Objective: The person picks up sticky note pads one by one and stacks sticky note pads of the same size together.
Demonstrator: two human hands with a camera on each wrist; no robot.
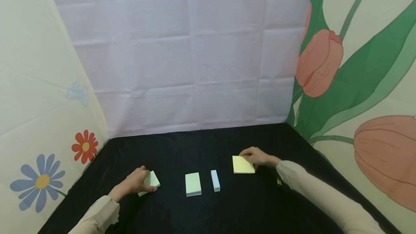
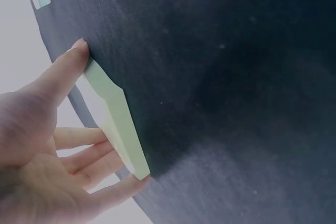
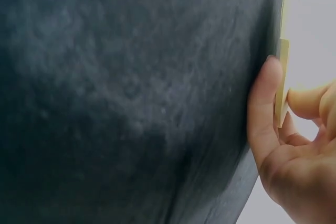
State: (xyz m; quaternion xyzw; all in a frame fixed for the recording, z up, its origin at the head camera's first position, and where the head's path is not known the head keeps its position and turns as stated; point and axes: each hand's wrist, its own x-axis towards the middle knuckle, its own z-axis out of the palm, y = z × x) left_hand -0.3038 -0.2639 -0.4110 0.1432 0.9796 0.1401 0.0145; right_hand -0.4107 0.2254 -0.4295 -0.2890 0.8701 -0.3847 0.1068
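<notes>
At the left of the table, my left hand [image 1: 137, 180] holds a pale green sticky note pad [image 1: 152, 180]. In the left wrist view the thumb and a finger of the hand [image 2: 47, 156] grip opposite ends of this pad [image 2: 125, 129]. On the right side, my right hand [image 1: 258, 156] pinches a yellow sticky note pad [image 1: 242, 165] by its right part. The right wrist view has the yellow pad [image 3: 284, 72] edge-on between thumb and fingers of the hand [image 3: 299, 150]; whether it touches the table is unclear.
Between the hands lie a green sticky note pad [image 1: 193, 182] with a bluish lower edge and a narrow light blue pad [image 1: 215, 180]. A small yellow-green item [image 1: 279, 182] is mostly hidden by the right sleeve. Black cloth [image 1: 182, 212] covers the table; a white curtain [image 1: 195, 53] hangs behind.
</notes>
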